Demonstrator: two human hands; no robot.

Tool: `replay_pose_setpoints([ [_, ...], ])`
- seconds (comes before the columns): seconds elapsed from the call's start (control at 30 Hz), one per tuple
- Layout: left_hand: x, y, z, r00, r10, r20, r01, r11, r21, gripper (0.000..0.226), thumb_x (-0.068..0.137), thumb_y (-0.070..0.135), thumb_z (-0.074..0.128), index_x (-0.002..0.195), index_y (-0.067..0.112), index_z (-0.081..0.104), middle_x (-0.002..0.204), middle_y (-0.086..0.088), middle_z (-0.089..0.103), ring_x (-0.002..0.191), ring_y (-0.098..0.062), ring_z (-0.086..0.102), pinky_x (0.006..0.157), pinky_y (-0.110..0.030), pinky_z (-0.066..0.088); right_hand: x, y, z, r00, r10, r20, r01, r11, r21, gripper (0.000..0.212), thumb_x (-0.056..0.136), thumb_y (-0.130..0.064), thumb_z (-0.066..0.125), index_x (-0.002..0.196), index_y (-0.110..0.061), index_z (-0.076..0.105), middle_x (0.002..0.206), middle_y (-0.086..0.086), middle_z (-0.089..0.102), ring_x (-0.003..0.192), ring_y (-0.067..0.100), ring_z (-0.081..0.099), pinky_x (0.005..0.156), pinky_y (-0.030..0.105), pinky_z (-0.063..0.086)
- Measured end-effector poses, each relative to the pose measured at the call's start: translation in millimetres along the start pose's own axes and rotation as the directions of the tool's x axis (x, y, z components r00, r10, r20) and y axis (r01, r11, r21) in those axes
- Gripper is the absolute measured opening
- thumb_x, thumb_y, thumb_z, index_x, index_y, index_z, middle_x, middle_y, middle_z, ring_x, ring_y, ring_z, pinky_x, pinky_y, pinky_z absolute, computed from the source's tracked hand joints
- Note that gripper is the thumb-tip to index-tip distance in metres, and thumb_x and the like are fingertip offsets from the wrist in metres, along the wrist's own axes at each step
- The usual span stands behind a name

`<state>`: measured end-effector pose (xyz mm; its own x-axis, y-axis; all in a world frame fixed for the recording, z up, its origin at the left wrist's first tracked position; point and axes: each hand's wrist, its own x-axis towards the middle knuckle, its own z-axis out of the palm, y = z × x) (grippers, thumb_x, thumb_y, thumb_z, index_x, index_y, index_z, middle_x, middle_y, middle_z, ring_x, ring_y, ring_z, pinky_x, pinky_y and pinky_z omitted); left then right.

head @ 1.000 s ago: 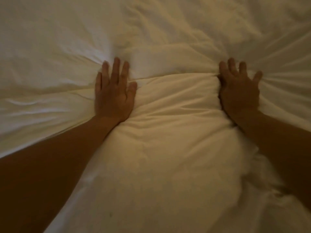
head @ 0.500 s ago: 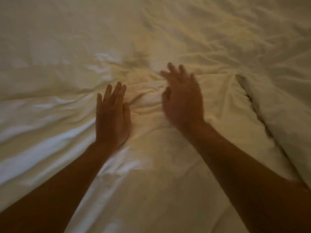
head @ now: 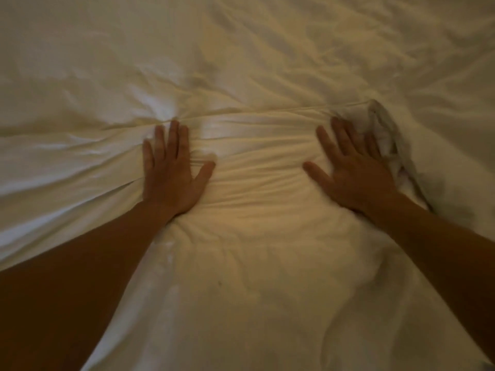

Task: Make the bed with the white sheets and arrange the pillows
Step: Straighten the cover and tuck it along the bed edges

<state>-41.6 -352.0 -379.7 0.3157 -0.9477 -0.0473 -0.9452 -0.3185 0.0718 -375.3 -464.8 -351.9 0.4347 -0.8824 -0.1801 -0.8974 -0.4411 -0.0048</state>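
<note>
Both bare arms reach out ahead, palms down and well apart. The left hand (head: 171,174) lies flat, four fingers straight and close together, thumb splayed towards the other hand. The right hand (head: 355,175) spreads wider, fingers fanned and angled leftward, thumb pointing inward. The left forearm (head: 80,266) enters from the lower left corner, the right forearm (head: 444,253) from the right edge

The sheet (head: 267,62) is plain white, unpatterned, tinted cream-yellow in the warm light.

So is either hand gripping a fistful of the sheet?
No, the left hand and right hand both lie flat on the white sheet, fingers straight and spread.
</note>
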Motion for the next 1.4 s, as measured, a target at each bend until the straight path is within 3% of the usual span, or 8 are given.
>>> replay_pose_setpoints([
  [0.2,-25.0,0.9,-36.3,0.999,0.026,0.030,-0.020,0.984,-0.175,0.079,0.101,0.058,0.030,0.162,0.010,0.015,0.170,-0.008,0.003,0.156,-0.033,-0.003,0.125,-0.052,-0.003,1.2,-59.4,-35.1,0.979,0.183,0.087,-0.193,0.972,0.132,0.077,0.099,-0.056,0.037,0.162,-0.020,0.015,0.170,0.010,0.001,0.156,0.033,-0.001,0.122,0.059,-0.004],
  [0.33,-119.6,11.4,-45.1,0.980,0.060,-0.190,-0.118,0.942,-0.315,0.056,0.100,0.031,0.035,0.149,0.008,0.047,0.161,-0.012,0.036,0.152,-0.035,0.024,0.124,-0.056,0.016,-59.8,-151.9,-22.3,0.971,-0.052,-0.234,0.099,0.976,0.192,0.066,0.093,-0.037,0.036,0.154,-0.011,0.040,0.162,0.019,0.031,0.150,0.042,0.027,0.119,0.065,0.020],
  [0.5,-188.8,10.2,-13.0,0.996,0.077,-0.038,-0.080,0.990,-0.114,0.066,0.105,0.051,0.024,0.159,0.013,0.030,0.167,-0.007,0.025,0.156,-0.026,0.016,0.124,-0.054,0.017,-133.0,-182.1,7.3,0.912,-0.396,-0.110,0.408,0.904,0.126,0.060,0.095,-0.026,0.031,0.153,-0.020,0.043,0.163,0.011,0.033,0.152,0.035,0.026,0.121,0.063,0.016],
  [0.7,-193.6,10.0,0.0,0.997,0.074,-0.006,-0.074,0.997,-0.037,0.076,0.101,0.061,0.025,0.161,0.015,0.021,0.169,-0.004,0.016,0.157,-0.026,0.009,0.126,-0.052,0.008,-173.8,-17.2,18.4,0.997,-0.029,0.075,0.032,0.999,-0.032,0.074,0.096,-0.073,0.011,0.162,-0.037,0.012,0.171,0.003,0.007,0.157,0.025,0.007,0.126,0.047,0.004],
  [0.9,-187.9,9.6,-13.9,0.988,0.058,0.144,-0.053,0.998,-0.038,0.092,0.089,0.073,0.007,0.163,0.018,0.009,0.171,0.001,0.001,0.157,-0.024,-0.002,0.126,-0.050,0.001,-163.7,-58.9,5.5,0.954,0.263,0.147,-0.275,0.959,0.070,0.073,0.100,-0.057,0.028,0.163,-0.024,0.011,0.170,0.010,-0.002,0.156,0.032,-0.004,0.123,0.060,-0.004],
  [1.07,-235.9,13.3,-34.8,0.995,0.097,-0.035,-0.103,0.954,-0.281,0.073,0.100,0.053,0.023,0.158,0.011,0.030,0.167,-0.006,0.023,0.156,-0.028,0.011,0.126,-0.049,0.007,-202.7,-143.7,-0.9,0.989,-0.017,-0.145,0.040,0.986,0.159,0.071,0.095,-0.045,0.035,0.159,-0.015,0.028,0.168,0.018,0.015,0.154,0.042,0.010,0.122,0.063,0.008],
  [1.2,-293.3,15.0,-7.2,0.982,0.189,-0.025,-0.191,0.970,-0.149,0.063,0.106,0.047,0.021,0.161,0.016,0.025,0.168,-0.006,0.020,0.156,-0.027,0.012,0.125,-0.053,0.014,-245.5,-195.5,26.9,0.955,-0.280,-0.093,0.290,0.950,0.114,0.062,0.103,-0.050,0.028,0.160,-0.026,0.028,0.169,0.009,0.016,0.157,0.031,0.007,0.123,0.060,0.006],
  [1.4,-293.4,13.9,14.1,0.978,0.206,-0.042,-0.207,0.978,-0.015,0.065,0.105,0.048,0.026,0.162,0.017,0.019,0.169,-0.007,0.015,0.157,-0.029,0.010,0.126,-0.053,0.009,-279.5,-110.1,59.5,0.995,-0.091,-0.034,0.091,0.996,-0.004,0.071,0.101,-0.068,0.019,0.162,-0.033,0.015,0.171,0.001,0.007,0.157,0.024,0.003,0.126,0.052,0.002],
])
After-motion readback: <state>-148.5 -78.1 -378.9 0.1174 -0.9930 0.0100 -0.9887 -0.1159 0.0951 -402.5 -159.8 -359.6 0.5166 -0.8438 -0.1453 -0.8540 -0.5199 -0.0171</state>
